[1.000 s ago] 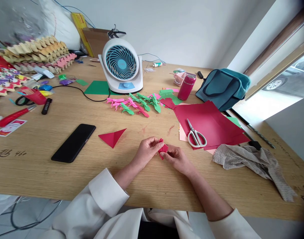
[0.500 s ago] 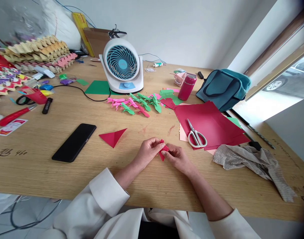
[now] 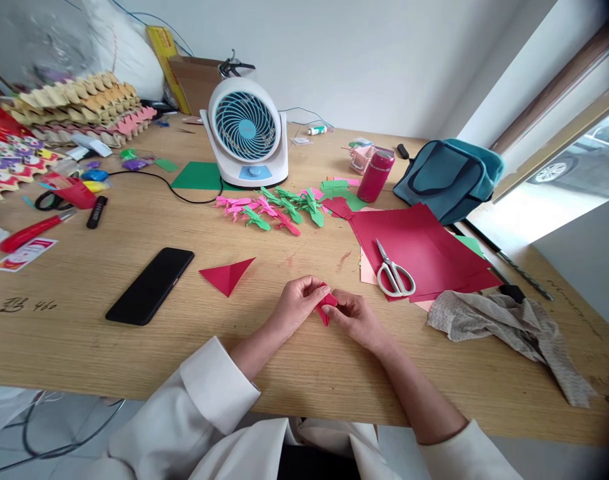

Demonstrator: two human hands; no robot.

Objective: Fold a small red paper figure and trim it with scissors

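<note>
While a black phone [image 3: 150,287] lies on the bench [image 3: 264,267] in front of the white fan [image 3: 247,127] and off to the left, a flat red paper triangle [image 3: 228,275] sits nearly straight in front of the fan. Small pink, green and red paper shapes [image 3: 292,207] lie in a bunch just before the fan, some to its right. Farther out in front of the fan and a bit right, the left hand [image 3: 302,300] has its grip pinched on a folded red paper [image 3: 325,317]. The right hand [image 3: 357,318] pinches that paper too, from the other side. Well right of the fan, scissors [image 3: 392,265] lie on big red sheets [image 3: 429,243].
</note>
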